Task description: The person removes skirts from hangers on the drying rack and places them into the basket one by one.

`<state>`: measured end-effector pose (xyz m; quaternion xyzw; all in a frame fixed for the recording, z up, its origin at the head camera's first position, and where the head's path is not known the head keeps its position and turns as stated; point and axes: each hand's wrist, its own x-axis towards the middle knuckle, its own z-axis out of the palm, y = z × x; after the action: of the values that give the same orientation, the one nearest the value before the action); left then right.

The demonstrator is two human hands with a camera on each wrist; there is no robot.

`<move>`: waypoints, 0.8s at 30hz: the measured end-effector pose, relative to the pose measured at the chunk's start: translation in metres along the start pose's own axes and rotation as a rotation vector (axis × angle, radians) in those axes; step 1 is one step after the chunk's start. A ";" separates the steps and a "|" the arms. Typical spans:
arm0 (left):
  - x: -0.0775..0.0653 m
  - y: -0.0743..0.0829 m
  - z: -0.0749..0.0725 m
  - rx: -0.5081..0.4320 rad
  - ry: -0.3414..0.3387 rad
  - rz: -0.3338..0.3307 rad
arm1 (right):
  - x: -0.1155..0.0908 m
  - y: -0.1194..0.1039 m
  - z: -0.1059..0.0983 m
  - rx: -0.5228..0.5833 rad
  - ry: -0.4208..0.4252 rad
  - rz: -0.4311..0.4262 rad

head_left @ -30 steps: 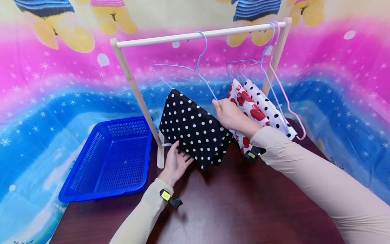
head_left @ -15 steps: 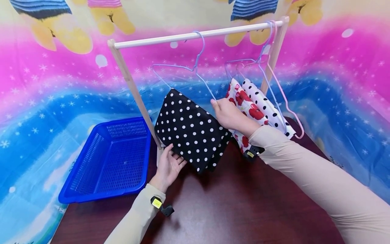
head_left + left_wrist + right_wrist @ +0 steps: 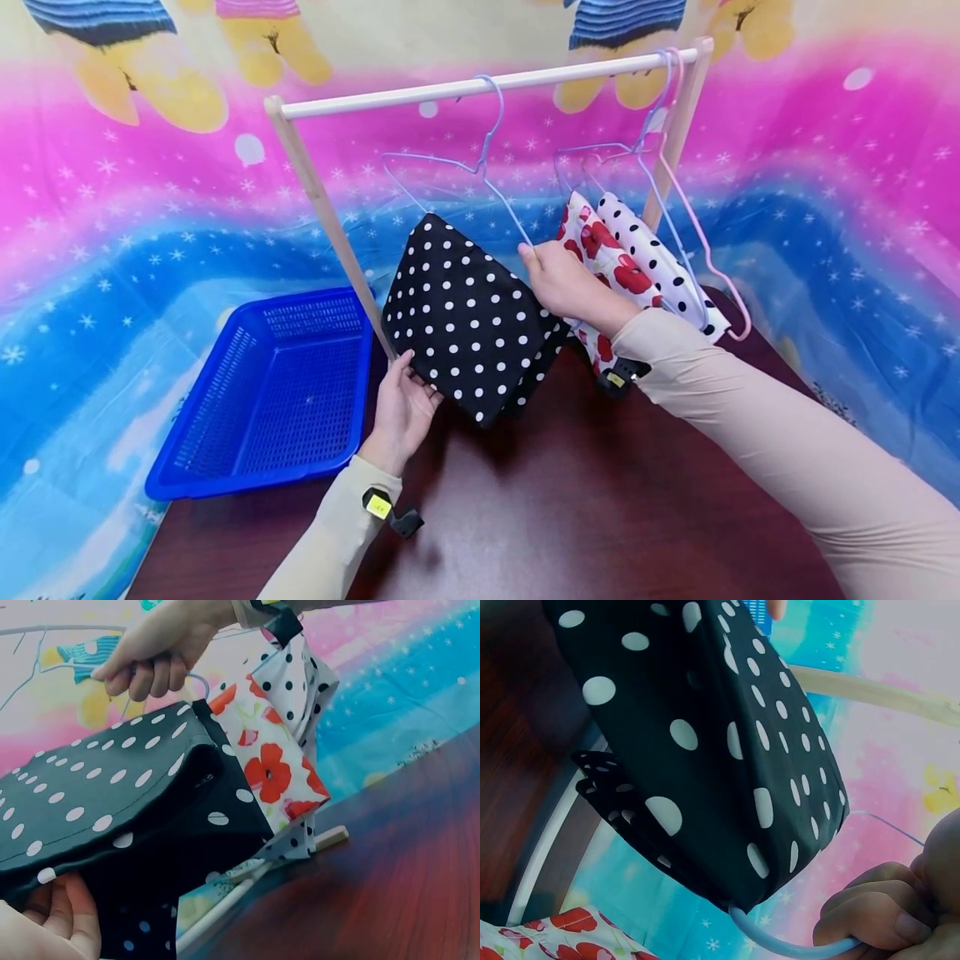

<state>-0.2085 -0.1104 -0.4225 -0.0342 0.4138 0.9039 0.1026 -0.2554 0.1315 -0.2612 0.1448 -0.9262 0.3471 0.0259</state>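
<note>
A black cloth with white dots (image 3: 465, 317) hangs folded over a blue hanger (image 3: 492, 125), whose hook sits on the rack's white rail. My right hand (image 3: 562, 279) grips the hanger's right shoulder, fingers curled round the wire (image 3: 795, 946). Down at the cloth's lower left edge, my left hand (image 3: 401, 408) pinches the fabric, its thumb at the corner. In the left wrist view, the left fingers (image 3: 71, 911) reach under the hem and are partly hidden by it. The cloth hangs tilted, its right side behind my right hand.
On the right of the wooden rack (image 3: 315, 183) hang a red-flowered white cloth (image 3: 596, 237) and a white cloth with black dots (image 3: 637, 233), on blue and pink hangers. A blue plastic basket (image 3: 255, 479) stands left on the dark red table (image 3: 585, 508).
My left hand has shifted left and slightly up along the cloth's lower edge. The cloth's lower part has swung left. My right hand keeps its grip on the hanger.
</note>
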 end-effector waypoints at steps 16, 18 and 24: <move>-0.019 0.021 0.021 -0.087 -0.125 0.037 | 0.000 0.001 0.001 0.008 -0.007 0.007; -0.021 0.024 0.023 -0.070 -0.152 0.044 | 0.000 0.001 0.001 0.008 -0.006 0.005; -0.027 0.032 0.031 0.056 -0.174 0.032 | 0.001 0.001 0.001 0.008 -0.001 0.010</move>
<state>-0.1884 -0.1120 -0.3748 0.0541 0.4291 0.8930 0.1248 -0.2562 0.1311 -0.2624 0.1404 -0.9256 0.3507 0.0229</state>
